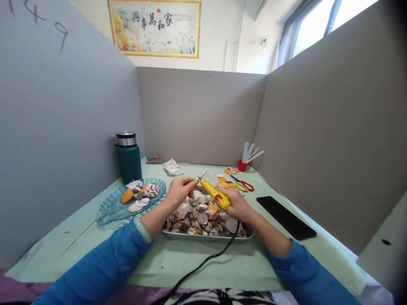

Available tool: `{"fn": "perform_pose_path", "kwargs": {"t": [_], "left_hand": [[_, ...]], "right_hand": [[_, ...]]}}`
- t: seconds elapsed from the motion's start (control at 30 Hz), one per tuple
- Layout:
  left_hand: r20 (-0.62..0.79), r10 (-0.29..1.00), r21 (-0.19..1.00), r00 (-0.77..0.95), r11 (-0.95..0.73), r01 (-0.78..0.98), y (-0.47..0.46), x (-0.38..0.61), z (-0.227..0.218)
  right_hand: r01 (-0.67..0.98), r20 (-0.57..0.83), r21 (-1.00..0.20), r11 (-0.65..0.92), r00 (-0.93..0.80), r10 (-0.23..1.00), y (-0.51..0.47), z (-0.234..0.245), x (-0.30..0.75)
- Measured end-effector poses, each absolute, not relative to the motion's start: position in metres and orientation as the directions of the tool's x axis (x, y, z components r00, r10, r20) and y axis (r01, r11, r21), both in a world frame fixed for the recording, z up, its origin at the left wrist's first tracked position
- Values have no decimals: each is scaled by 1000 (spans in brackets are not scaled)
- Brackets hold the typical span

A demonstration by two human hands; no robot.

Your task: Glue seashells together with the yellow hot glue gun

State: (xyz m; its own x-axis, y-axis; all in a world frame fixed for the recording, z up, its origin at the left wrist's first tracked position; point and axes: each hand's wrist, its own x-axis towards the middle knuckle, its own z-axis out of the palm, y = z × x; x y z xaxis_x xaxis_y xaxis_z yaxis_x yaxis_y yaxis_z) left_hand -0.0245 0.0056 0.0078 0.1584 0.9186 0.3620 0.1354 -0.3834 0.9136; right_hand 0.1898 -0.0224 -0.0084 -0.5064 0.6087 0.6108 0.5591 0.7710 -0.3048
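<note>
My right hand (237, 204) is wrapped round a yellow hot glue gun (213, 192) with a red part on its body. Its black cord (203, 262) runs down toward the front edge of the table. The fingertips of my left hand (182, 189) are pinched together at the far end of the glue gun, on something too small to make out. A thin whitish stick (204, 173) points up and away just beyond them. Below both hands sits a metal tray (206, 238) full of mixed seashells (199, 220), partly hidden by my hands.
On the left, a blue scalloped plate (106, 214) holds several shells, near a green bottle (129, 163) and a thin stick (78, 237). Crumpled tissue (172, 167) lies behind. To the right are scissors (243, 184), orange shells (225, 182), a red cup (243, 165) of glue sticks and a black phone (286, 217).
</note>
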Motion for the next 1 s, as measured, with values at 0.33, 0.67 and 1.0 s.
{"fn": "perform_pose_path", "kwargs": {"t": [0.33, 0.67, 1.0], "left_hand": [[361, 916, 916, 175, -384, 116, 8, -25, 5], [361, 918, 917, 163, -381, 118, 5, -23, 9], [374, 914, 911, 159, -394, 120, 11, -25, 2]], "right_hand": [[545, 615, -312, 779, -509, 602, -22, -9, 190], [526, 593, -319, 788, -538, 599, -24, -7, 188], [540, 606, -337, 771, -502, 617, -25, -7, 188]]}}
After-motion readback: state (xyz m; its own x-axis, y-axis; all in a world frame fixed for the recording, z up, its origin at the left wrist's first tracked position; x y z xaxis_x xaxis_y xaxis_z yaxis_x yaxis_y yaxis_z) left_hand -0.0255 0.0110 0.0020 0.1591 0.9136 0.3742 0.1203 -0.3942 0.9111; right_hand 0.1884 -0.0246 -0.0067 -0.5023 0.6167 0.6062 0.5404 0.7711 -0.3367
